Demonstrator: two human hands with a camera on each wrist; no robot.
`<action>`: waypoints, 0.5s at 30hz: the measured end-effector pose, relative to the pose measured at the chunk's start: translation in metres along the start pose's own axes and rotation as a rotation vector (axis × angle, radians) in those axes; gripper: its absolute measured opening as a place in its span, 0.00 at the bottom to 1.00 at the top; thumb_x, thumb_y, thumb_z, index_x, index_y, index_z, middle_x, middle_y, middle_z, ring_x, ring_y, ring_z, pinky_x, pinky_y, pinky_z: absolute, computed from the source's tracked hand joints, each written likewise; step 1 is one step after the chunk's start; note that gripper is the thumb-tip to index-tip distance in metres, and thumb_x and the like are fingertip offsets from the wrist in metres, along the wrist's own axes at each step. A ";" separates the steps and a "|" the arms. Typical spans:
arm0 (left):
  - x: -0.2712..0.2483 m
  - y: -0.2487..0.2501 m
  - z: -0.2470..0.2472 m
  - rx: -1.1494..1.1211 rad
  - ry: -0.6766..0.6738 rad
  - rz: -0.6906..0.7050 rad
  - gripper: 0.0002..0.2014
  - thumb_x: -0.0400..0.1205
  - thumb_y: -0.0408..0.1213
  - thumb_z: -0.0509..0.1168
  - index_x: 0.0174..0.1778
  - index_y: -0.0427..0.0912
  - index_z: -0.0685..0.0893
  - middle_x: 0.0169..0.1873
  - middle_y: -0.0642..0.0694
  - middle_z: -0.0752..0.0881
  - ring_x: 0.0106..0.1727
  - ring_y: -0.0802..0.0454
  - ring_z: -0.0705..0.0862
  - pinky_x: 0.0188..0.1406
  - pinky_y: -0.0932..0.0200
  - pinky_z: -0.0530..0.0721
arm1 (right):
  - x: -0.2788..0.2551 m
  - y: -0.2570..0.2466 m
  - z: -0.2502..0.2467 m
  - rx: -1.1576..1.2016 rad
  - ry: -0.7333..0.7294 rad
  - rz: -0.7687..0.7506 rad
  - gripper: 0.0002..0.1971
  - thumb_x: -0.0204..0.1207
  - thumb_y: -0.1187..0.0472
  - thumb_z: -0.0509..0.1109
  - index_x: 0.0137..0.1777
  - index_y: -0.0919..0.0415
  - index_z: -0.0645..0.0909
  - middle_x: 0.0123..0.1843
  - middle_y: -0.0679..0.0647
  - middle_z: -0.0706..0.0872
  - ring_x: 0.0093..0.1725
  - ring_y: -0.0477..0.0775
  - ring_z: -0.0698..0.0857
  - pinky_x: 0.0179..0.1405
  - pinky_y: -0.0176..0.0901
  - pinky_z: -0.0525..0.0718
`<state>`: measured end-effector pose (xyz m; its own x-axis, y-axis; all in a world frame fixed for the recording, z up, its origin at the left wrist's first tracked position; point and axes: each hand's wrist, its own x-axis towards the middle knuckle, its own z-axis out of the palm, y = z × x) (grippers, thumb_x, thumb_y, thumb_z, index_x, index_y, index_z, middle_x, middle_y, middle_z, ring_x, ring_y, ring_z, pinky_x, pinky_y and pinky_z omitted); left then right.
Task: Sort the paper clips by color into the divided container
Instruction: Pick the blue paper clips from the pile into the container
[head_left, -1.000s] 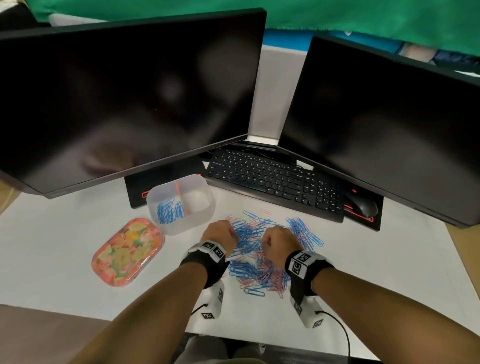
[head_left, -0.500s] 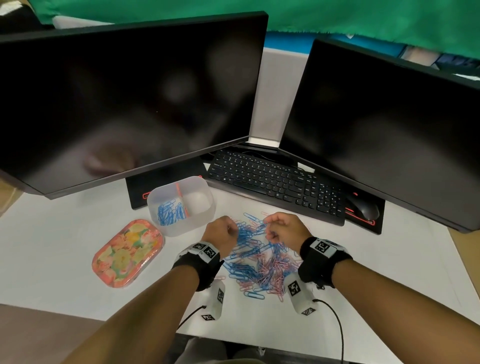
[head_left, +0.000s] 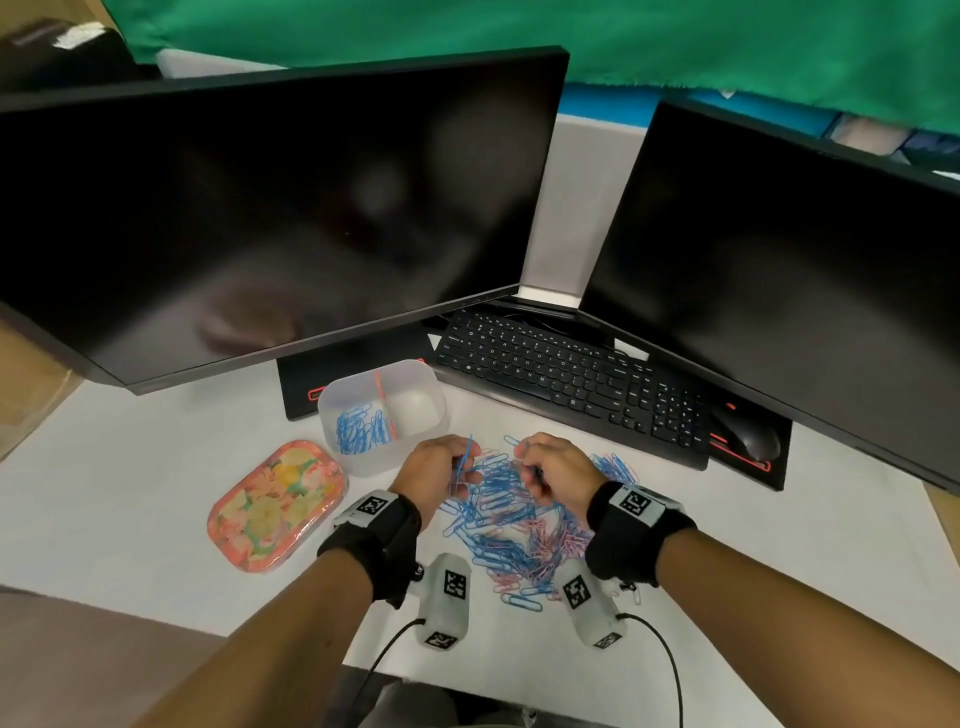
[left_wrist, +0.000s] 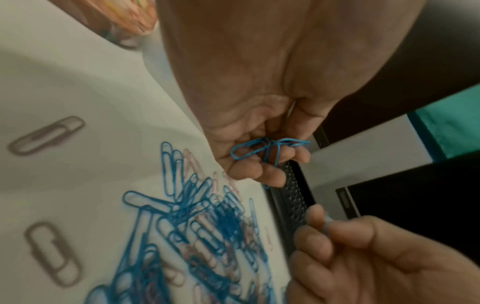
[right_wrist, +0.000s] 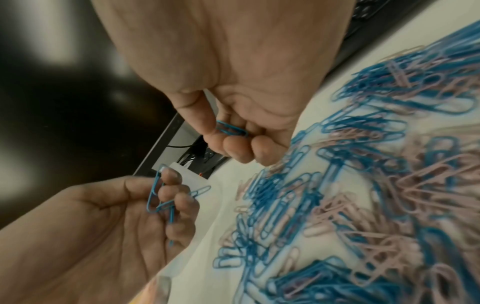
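The left hand (head_left: 434, 480) has its fingers (left_wrist: 270, 174) curled around a few blue wire paper clips (left_wrist: 262, 149), one sticking up past the knuckles. The right hand (head_left: 553, 475) pinches a single blue paper clip (right_wrist: 231, 129) between thumb and curled fingers (right_wrist: 233, 150). Both hands hover just above the mixed heap of blue and pink paper clips (head_left: 514, 525) spread on the white tabletop (head_left: 130, 509). At ten o'clock from the left hand stands the translucent plastic divided container (head_left: 431, 382): its left compartment holds blue clips (head_left: 361, 431), its right one looks bare. At eight o'clock from it lies a floral-patterned orange lid (head_left: 275, 504). Beyond the heap, at twelve to one o'clock, sit a black keyboard (head_left: 566, 379), a black mouse (head_left: 753, 439) and two dark monitors (head_left: 270, 208).
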<state>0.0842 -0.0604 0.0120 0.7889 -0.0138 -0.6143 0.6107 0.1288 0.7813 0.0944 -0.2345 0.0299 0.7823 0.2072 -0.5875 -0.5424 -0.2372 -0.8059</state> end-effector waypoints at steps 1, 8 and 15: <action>-0.002 0.005 -0.002 -0.066 0.003 0.007 0.14 0.85 0.30 0.52 0.37 0.38 0.80 0.29 0.44 0.76 0.30 0.48 0.83 0.28 0.58 0.75 | 0.001 -0.005 0.005 -0.018 -0.022 -0.007 0.08 0.81 0.69 0.56 0.43 0.61 0.74 0.29 0.54 0.75 0.25 0.50 0.70 0.23 0.41 0.64; -0.029 0.055 -0.043 -0.163 0.136 0.173 0.13 0.87 0.33 0.54 0.42 0.36 0.81 0.36 0.41 0.84 0.30 0.52 0.79 0.32 0.58 0.75 | 0.013 -0.056 0.056 -0.099 -0.137 -0.083 0.09 0.83 0.67 0.60 0.44 0.59 0.79 0.32 0.56 0.80 0.26 0.50 0.76 0.21 0.37 0.71; -0.019 0.080 -0.095 0.013 0.326 0.175 0.11 0.87 0.35 0.58 0.42 0.38 0.82 0.34 0.41 0.84 0.26 0.53 0.80 0.26 0.62 0.77 | 0.030 -0.096 0.108 -0.170 -0.177 -0.094 0.06 0.83 0.68 0.57 0.54 0.65 0.75 0.33 0.57 0.79 0.26 0.51 0.78 0.18 0.34 0.73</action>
<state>0.1117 0.0448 0.0759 0.8196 0.3243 -0.4722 0.4707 0.0887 0.8778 0.1368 -0.1032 0.0820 0.7529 0.3948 -0.5266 -0.3991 -0.3623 -0.8423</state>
